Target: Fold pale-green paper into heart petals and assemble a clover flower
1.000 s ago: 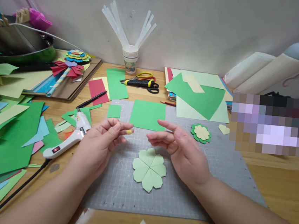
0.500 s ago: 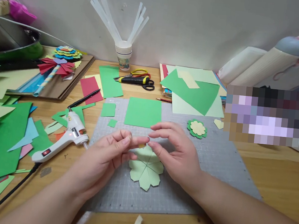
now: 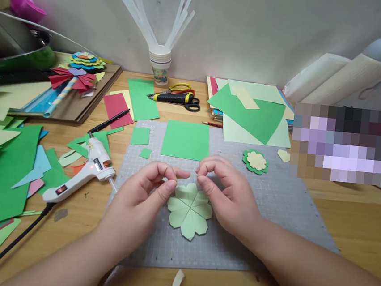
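A pale green paper flower [image 3: 189,211] with notched petals lies flat on the grey cutting mat [image 3: 252,239]. My left hand [image 3: 150,193] hovers by its upper left edge, index finger pointing right and thumb apart, with nothing visible in it. On the other side, my right hand [image 3: 229,196] is closed, thumb tip pressed to the fingertips close to my left index fingertip. Whatever it may pinch is too small to make out. Just beyond the hands lies a green paper square [image 3: 186,140]. A smaller green-and-cream paper flower [image 3: 256,161] rests to the right.
A white hot glue gun [image 3: 87,169] with a black cord lies left of the mat. Colored paper scraps [image 3: 2,174] cover the left side. Behind are scissors [image 3: 191,105], a cutter [image 3: 171,97], and paper cups [image 3: 159,66] holding white sticks. Paper sheets [image 3: 254,113] lie at back right.
My left thumb has moved away from the curled fingers and the hand has opened. My right thumb and fingers have come together into a pinch. The camera view has shifted slightly.
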A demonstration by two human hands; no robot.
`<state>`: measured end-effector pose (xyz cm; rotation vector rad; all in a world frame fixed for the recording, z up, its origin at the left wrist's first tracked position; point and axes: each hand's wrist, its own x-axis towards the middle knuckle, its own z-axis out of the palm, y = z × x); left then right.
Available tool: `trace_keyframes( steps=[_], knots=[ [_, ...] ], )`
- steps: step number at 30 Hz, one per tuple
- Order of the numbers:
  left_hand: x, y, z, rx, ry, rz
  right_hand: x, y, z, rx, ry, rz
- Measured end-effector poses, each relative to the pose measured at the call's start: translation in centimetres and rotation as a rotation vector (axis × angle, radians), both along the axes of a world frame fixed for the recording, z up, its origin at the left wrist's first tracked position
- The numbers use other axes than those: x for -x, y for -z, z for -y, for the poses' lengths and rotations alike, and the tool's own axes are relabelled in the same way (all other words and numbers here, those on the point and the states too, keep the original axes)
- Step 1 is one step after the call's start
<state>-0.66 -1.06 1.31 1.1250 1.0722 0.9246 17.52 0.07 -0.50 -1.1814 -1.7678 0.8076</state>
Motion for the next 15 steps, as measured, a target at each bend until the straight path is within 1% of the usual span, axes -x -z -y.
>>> trace_keyframes(
  steps=[2, 5, 7, 8, 11, 15],
  knots=[
    [0.1, 0.0, 0.0, -0.012, 0.001, 0.0, 0.1, -0.2, 0.2, -0.001, -0.023, -0.038],
    [0.2, 0.2, 0.0, 0.057, 0.039, 0.066, 0.4, -0.5, 0.6, -0.049, -0.07, -0.092],
    [0.3, 0.3, -0.1, 0.096, 0.058, 0.105, 0.5, -0.7, 0.8, -0.061, -0.073, -0.135],
    [0.2, 0.4, -0.1, 0.091, 0.058, 0.115, 0.6, -0.7, 0.9, -0.048, -0.064, -0.165],
    [0.0, 0.3, 0.0, 0.06, 0.064, 0.138, 0.9, -0.8, 1.2, 0.057, -0.047, -0.277],
    [-0.3, -0.1, 0.2, 0.018, 0.043, 0.16, 1.2, -0.9, 1.7, 0.225, -0.065, -0.39]
  ],
)
